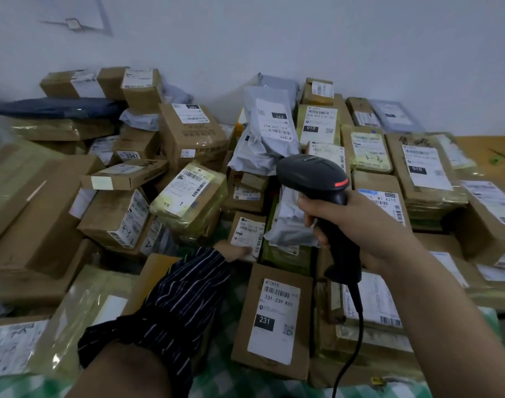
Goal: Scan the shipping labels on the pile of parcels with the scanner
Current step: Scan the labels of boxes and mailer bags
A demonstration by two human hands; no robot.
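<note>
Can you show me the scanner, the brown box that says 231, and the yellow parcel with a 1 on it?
scanner (314, 176), head view, on its rounded black top.
brown box with 231 (274, 317), head view, on its white label.
yellow parcel (188, 193), head view, on its white label.

My scanner (311, 173) black, red strip on head. My sleeve (182, 297) navy, thin white stripes. Parcels (44, 225) brown, white labels (274, 320); few grey bags (245, 159). Tablecloth (219, 380) green-white check.

Pale wall (274, 38); green checked cloth (225, 382) underneath
</note>
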